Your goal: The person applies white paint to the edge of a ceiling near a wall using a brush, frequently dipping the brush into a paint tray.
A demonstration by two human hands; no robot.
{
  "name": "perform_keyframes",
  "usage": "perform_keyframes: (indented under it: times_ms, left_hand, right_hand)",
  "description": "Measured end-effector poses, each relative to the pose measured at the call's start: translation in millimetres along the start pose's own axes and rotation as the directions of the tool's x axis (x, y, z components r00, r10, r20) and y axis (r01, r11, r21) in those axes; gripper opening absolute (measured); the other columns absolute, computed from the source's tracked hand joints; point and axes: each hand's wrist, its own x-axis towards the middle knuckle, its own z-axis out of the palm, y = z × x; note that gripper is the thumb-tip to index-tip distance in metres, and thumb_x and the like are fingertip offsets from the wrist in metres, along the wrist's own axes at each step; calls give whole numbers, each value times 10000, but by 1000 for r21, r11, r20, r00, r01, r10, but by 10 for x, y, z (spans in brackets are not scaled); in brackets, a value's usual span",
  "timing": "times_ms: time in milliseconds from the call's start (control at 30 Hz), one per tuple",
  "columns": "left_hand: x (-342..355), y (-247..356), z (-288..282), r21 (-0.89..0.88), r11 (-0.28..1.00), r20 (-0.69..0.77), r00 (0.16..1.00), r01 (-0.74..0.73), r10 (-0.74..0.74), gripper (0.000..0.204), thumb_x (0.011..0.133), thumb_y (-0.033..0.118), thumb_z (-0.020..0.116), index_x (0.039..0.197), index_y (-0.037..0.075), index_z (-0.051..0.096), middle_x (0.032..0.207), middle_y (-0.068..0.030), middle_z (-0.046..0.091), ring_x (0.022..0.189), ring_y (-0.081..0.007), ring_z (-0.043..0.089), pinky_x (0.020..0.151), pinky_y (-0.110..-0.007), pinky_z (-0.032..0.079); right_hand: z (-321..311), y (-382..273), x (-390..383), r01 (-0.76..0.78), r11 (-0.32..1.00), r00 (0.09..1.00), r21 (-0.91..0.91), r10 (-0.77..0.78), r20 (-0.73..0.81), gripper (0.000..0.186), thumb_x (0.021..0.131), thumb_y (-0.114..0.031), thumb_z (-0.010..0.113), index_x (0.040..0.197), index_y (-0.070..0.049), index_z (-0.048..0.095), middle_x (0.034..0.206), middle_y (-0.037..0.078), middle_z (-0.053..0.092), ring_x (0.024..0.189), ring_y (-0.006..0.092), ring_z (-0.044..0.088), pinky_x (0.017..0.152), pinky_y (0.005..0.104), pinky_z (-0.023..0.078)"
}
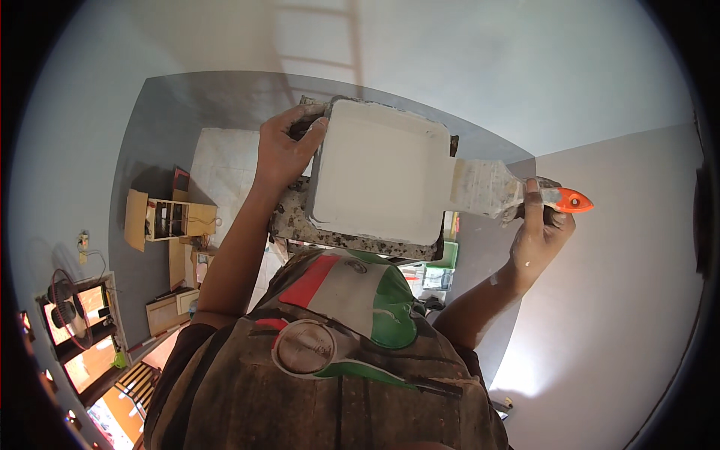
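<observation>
A square tray [318, 187] with white paint [384, 169] in it rests in front of my chest on a paint-spattered board or step [286, 217]. My left hand [285, 150] is closed on the tray's left rim near its upper corner. On the other side, my right hand [541, 232] grips a wide paintbrush [480, 187] with an orange handle end. The brush lies level, its paint-coated bristles pointing left at the tray's right edge. Whether the bristle tips touch the rim or paint, I cannot tell.
Far below on the left stands an open wooden cabinet [180, 219] near the grey lower wall. A fan [69, 313] hangs by a window at the far left. Below the tray's right side is a green container [448, 255]. A ladder-shaped shadow [319, 34] falls across the pale wall ahead.
</observation>
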Motion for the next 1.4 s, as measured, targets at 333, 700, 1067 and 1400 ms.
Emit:
perform_keyframes:
  times_ms: [333, 700, 1067, 1400]
  left_hand:
    - [9, -58, -1, 24, 999, 4, 1000, -27, 26, 312, 940, 168, 706, 1150, -62, 729, 976, -140, 777, 878, -141, 717, 826, -298, 565]
    - [-6, -46, 15, 6, 998, 8, 998, -59, 59, 278, 946, 162, 693, 1125, -46, 740, 942, -118, 777, 850, -121, 703, 804, -292, 559]
    - [-22, 20, 32, 0, 997, 8, 997, -82, 82, 266, 964, 152, 672, 1131, -43, 743, 945, -101, 774, 849, -114, 693, 813, -287, 554]
    - [-6, -44, 19, 31, 998, 28, 998, -62, 61, 298, 972, 148, 672, 1161, -78, 723, 1000, -85, 753, 885, -107, 656, 805, -263, 534]
  right_hand:
    - [-75, 182, -84, -57, 998, 998, -27, 57, 25, 75, 939, -10, 716, 882, 9, 672, 704, -13, 621, 578, 38, 507, 548, 218, 387]
    - [-77, -26, -179, -137, 960, 978, 246, 92, 188, 117, 953, -63, 728, 992, 43, 695, 800, 63, 694, 638, 129, 655, 542, 260, 494]
    - [-182, 9, -315, -132, 949, 861, 286, -33, 508, 155, 890, 6, 748, 1029, 69, 724, 1029, 166, 711, 828, 273, 720, 671, 344, 592]
    - [-115, -368, -761, 259, 964, 753, -54, -167, 636, 312, 704, 5, 859, 996, 34, 753, 984, 160, 734, 928, 306, 725, 783, 371, 580]
